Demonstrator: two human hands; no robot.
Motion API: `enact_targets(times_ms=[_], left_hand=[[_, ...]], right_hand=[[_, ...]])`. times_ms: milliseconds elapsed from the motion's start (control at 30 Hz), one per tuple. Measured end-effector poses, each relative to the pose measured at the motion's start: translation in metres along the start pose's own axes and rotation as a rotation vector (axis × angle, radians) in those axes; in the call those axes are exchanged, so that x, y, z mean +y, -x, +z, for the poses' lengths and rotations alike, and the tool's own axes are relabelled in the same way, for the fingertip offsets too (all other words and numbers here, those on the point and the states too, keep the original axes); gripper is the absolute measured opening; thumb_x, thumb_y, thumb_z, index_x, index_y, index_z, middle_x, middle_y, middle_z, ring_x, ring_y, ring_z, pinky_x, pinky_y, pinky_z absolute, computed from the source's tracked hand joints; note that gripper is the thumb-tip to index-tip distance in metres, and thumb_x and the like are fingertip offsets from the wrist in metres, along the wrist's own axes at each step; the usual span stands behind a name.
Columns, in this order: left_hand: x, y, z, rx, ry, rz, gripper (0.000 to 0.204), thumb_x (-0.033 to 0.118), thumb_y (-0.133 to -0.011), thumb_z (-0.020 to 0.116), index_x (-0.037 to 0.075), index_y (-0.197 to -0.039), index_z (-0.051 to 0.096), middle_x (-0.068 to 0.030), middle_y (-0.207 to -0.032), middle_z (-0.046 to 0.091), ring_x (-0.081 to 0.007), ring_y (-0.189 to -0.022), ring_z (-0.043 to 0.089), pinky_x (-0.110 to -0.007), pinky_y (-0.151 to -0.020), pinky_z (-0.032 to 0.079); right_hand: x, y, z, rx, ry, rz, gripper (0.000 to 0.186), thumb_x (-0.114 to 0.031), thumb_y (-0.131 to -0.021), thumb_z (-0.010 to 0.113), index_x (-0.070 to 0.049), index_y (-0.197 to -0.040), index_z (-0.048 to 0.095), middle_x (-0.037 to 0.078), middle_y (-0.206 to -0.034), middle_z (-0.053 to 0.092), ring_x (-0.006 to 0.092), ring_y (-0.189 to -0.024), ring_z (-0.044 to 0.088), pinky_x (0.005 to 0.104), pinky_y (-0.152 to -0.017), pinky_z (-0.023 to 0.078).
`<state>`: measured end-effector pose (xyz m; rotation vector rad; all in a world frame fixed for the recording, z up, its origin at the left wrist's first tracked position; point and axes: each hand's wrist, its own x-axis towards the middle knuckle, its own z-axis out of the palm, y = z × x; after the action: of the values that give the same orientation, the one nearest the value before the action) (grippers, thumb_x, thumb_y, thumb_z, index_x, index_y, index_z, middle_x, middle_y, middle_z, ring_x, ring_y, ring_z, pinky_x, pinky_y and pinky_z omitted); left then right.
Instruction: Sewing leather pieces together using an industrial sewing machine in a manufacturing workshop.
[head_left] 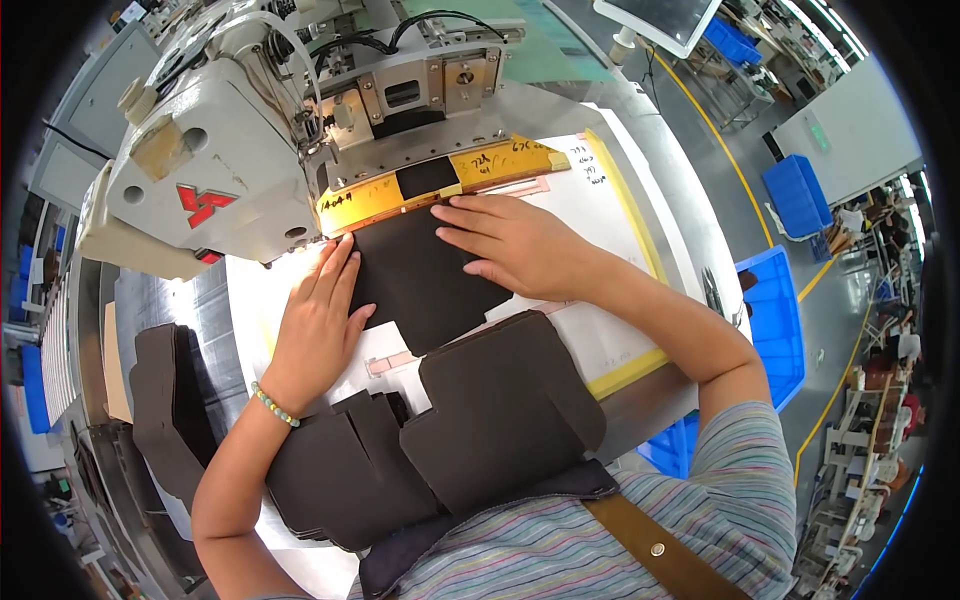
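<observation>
A flat black panel (425, 285), probably fabric or leather, lies on a white sheet with its far edge at a yellow bar (365, 203) of an industrial sewing machine (215, 165). My left hand (322, 318) lies flat at the panel's left edge, fingers stretched toward the bar, a bead bracelet on its wrist. From the right, my right hand (530, 245) rests flat with spread fingers on the panel's right edge, its index finger close to the bar. Neither hand grips anything. The panel's farthest edge is hidden at the bar.
Near my body lie stacks of black panels, one in the middle (505, 400) and one left of it (355, 465). More black pieces (172, 410) sit at far left. Blue bins (775, 310) stand right of the table. A screen (660, 20) is at the back.
</observation>
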<state>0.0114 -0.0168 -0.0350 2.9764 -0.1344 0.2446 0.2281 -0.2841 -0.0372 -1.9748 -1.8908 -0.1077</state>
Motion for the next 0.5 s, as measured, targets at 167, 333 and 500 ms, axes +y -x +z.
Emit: enact_targets(times_ms=[167, 333, 500], left_hand=[[0.001, -0.001, 0.000, -0.011, -0.030, 0.000, 0.063, 0.017, -0.100, 0.073, -0.009, -0.153, 0.052, -0.0181, -0.172, 0.042, -0.0356, -0.160, 0.040, -0.047, -0.127, 0.038], [0.001, -0.001, -0.002, -0.032, -0.097, 0.010, 0.061, 0.018, -0.099, 0.074, -0.012, -0.149, 0.057, -0.0197, -0.171, 0.044, -0.0352, -0.158, 0.044, -0.044, -0.125, 0.041], [0.004, -0.002, -0.003, -0.036, -0.122, 0.001, 0.061, 0.016, -0.098, 0.075, -0.012, -0.149, 0.058, -0.0195, -0.170, 0.044, -0.0354, -0.156, 0.046, -0.044, -0.124, 0.043]], right_hand=[[0.000, 0.000, 0.009, -0.041, 0.071, -0.004, 0.057, -0.031, -0.106, 0.069, -0.002, -0.154, 0.060, 0.013, -0.168, 0.051, 0.0319, -0.157, 0.044, 0.0452, -0.129, 0.039], [-0.001, -0.001, 0.013, -0.049, 0.123, -0.023, 0.060, -0.035, -0.106, 0.068, -0.002, -0.155, 0.058, 0.014, -0.168, 0.050, 0.0328, -0.158, 0.043, 0.0444, -0.131, 0.038], [-0.002, 0.001, 0.021, -0.039, 0.132, -0.023, 0.064, -0.039, -0.104, 0.070, -0.002, -0.155, 0.057, 0.017, -0.169, 0.048, 0.0340, -0.158, 0.043, 0.0455, -0.130, 0.038]])
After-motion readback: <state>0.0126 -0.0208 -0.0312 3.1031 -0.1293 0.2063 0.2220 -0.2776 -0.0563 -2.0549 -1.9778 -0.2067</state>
